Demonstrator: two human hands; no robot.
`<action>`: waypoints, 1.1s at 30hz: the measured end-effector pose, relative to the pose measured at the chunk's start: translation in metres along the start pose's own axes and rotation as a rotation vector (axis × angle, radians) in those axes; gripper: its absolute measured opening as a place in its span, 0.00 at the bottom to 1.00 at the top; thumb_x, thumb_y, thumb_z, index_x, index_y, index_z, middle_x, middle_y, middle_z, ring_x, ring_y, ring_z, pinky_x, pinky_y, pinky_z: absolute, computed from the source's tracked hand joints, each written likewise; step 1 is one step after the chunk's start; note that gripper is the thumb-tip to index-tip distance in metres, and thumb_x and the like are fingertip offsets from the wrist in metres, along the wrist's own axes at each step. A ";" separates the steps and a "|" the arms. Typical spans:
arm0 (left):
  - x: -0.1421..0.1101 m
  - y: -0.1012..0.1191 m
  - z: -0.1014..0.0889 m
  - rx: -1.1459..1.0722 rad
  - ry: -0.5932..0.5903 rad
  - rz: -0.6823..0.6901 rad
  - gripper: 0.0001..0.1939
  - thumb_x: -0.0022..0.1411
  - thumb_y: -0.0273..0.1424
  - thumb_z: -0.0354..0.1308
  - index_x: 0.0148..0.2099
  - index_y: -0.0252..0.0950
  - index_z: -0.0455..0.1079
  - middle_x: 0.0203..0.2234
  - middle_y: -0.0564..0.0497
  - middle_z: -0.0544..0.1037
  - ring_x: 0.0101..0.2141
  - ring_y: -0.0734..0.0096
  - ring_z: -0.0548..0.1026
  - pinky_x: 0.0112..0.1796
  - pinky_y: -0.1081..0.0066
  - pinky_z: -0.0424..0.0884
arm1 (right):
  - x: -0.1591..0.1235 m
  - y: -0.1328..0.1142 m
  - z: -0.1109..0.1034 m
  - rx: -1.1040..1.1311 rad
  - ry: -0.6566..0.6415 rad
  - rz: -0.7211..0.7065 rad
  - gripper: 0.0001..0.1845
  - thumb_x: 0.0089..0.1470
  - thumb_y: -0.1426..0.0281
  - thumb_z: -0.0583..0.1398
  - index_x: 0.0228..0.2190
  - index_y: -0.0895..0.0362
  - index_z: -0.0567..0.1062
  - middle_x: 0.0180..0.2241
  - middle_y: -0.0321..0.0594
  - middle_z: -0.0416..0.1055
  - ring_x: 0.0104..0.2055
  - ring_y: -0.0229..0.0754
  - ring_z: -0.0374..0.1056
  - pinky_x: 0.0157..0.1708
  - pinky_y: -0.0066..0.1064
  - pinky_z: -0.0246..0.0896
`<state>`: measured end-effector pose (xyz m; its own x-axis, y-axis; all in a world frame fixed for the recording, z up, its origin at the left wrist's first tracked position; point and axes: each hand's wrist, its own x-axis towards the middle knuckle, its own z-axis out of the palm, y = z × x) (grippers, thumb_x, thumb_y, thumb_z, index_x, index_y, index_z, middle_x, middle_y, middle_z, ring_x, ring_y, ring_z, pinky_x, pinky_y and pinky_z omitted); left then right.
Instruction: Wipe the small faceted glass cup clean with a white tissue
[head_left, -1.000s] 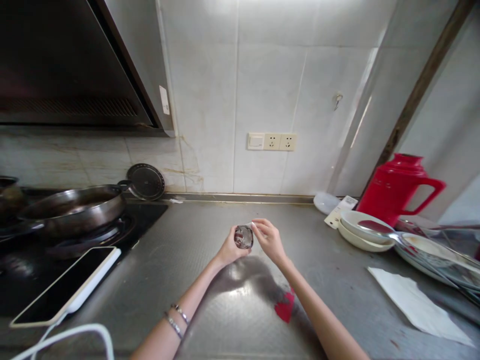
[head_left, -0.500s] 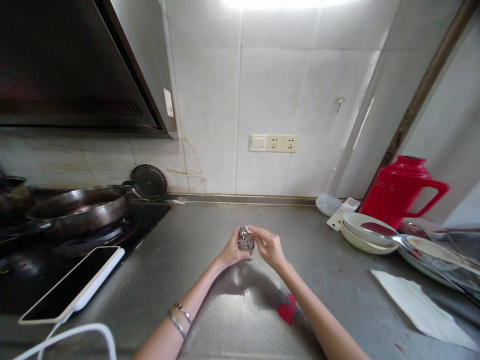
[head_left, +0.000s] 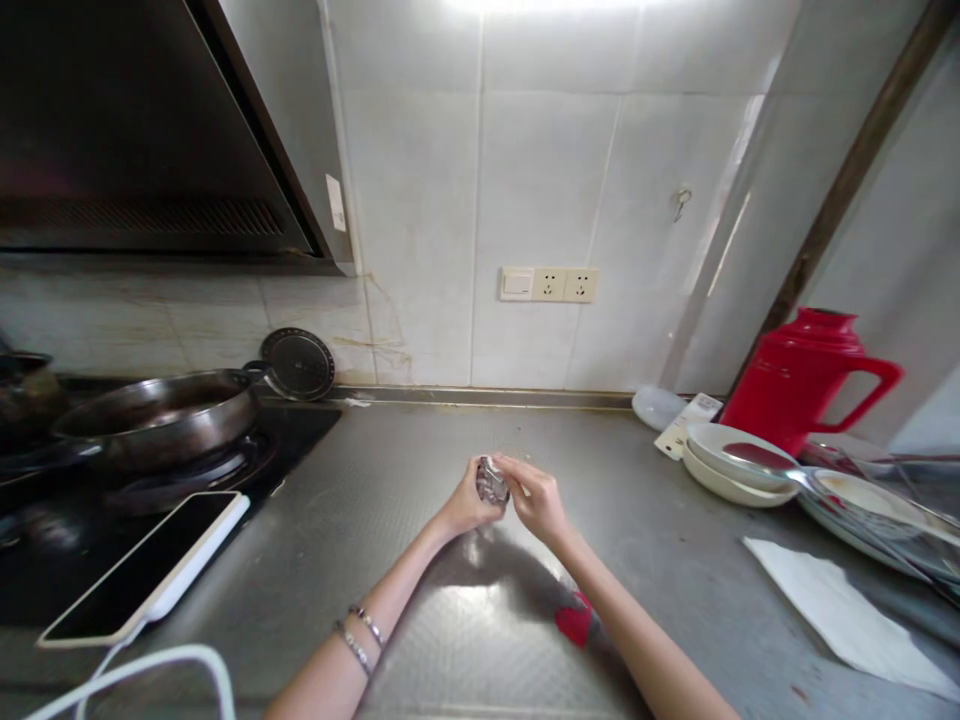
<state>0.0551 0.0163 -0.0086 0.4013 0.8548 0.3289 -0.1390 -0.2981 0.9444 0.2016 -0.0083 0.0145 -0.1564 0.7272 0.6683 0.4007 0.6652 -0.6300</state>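
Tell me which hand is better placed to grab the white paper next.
Likely the right hand: the white paper lies nearer it, while the left hand grips the small glassy container.

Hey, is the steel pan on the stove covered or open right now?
Open: no lid sits on the steel pan, and its inside shows past the rim.
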 end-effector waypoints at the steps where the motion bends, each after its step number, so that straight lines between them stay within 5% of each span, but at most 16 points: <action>1: 0.000 -0.001 0.000 0.013 0.013 0.030 0.35 0.38 0.23 0.66 0.48 0.37 0.55 0.39 0.49 0.70 0.38 0.67 0.71 0.40 0.68 0.66 | -0.002 -0.001 0.001 -0.001 -0.023 -0.048 0.17 0.56 0.71 0.53 0.43 0.50 0.77 0.47 0.40 0.73 0.52 0.47 0.68 0.53 0.42 0.63; 5: 0.000 -0.006 -0.002 0.043 0.005 0.081 0.35 0.38 0.22 0.66 0.49 0.36 0.55 0.44 0.45 0.70 0.44 0.63 0.70 0.44 0.65 0.66 | -0.004 -0.003 0.004 0.021 -0.048 -0.125 0.17 0.56 0.73 0.53 0.44 0.50 0.76 0.48 0.40 0.73 0.53 0.46 0.67 0.53 0.41 0.63; 11: -0.001 -0.005 -0.003 0.016 -0.040 -0.002 0.33 0.40 0.21 0.62 0.50 0.36 0.56 0.33 0.53 0.70 0.32 0.72 0.70 0.34 0.72 0.66 | 0.001 0.000 0.001 0.044 0.074 0.075 0.14 0.56 0.70 0.54 0.39 0.50 0.79 0.42 0.41 0.76 0.46 0.49 0.72 0.46 0.42 0.68; 18: 0.000 -0.003 -0.001 0.113 0.034 0.088 0.32 0.38 0.22 0.66 0.48 0.36 0.59 0.41 0.47 0.71 0.42 0.63 0.71 0.44 0.67 0.65 | -0.007 0.003 0.002 -0.115 -0.079 -0.230 0.20 0.58 0.76 0.50 0.47 0.51 0.74 0.49 0.40 0.72 0.55 0.44 0.65 0.54 0.40 0.63; 25: 0.001 -0.005 0.000 0.070 0.029 0.041 0.32 0.39 0.20 0.61 0.49 0.34 0.57 0.34 0.53 0.71 0.32 0.72 0.71 0.33 0.73 0.66 | -0.001 0.011 -0.002 -0.193 0.133 -0.333 0.18 0.58 0.78 0.51 0.45 0.55 0.74 0.44 0.45 0.75 0.48 0.44 0.71 0.47 0.37 0.70; 33: 0.004 -0.010 -0.003 0.099 0.043 0.104 0.31 0.41 0.22 0.64 0.49 0.35 0.58 0.42 0.46 0.73 0.42 0.64 0.73 0.42 0.68 0.68 | -0.007 0.005 0.000 -0.277 -0.003 -0.548 0.27 0.56 0.84 0.48 0.54 0.55 0.67 0.49 0.45 0.72 0.57 0.45 0.62 0.53 0.41 0.66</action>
<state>0.0554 0.0238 -0.0173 0.3504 0.8338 0.4267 -0.0866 -0.4248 0.9011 0.2044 -0.0099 0.0064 -0.4086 0.2922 0.8647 0.4807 0.8742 -0.0683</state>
